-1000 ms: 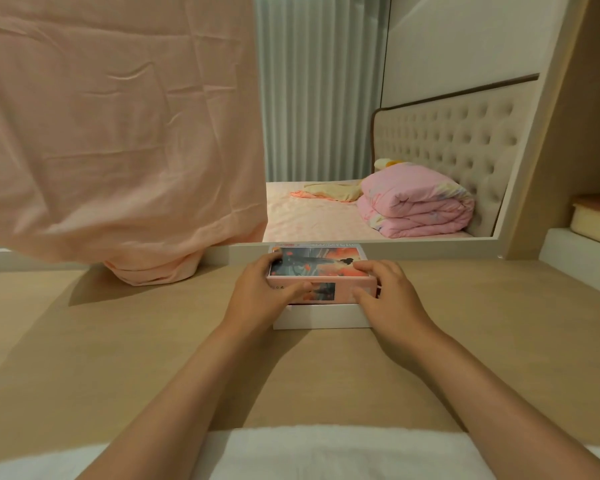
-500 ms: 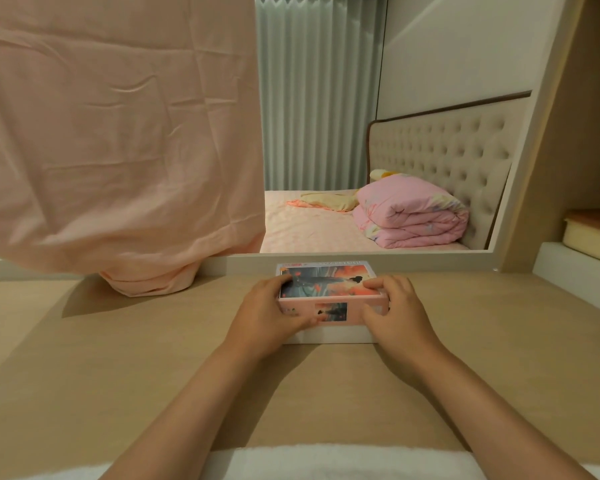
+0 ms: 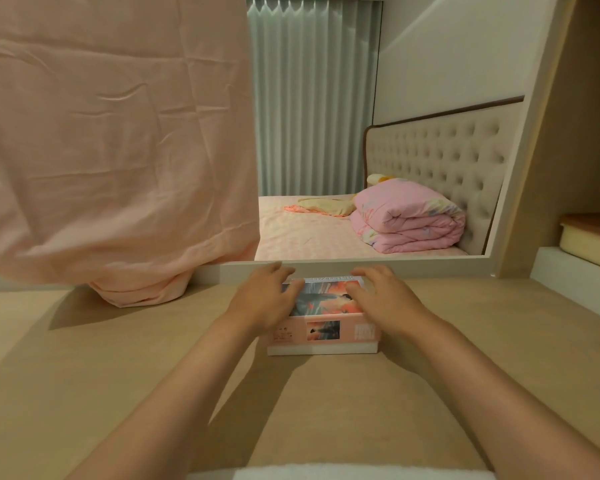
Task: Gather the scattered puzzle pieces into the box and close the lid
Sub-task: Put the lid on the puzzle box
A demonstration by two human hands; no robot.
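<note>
A pale wooden tabletop fills the lower view. At 12 o'clock from the viewer, near the table's far edge, sits a rectangular pink cardboard puzzle box, its picture-printed lid seated over a white base. The left hand lies flat on the lid's left side, fingers spread and gripping nothing. The right hand lies flat on the right side, equally splayed. At 10 o'clock a peach cloth hangs down.
</note>
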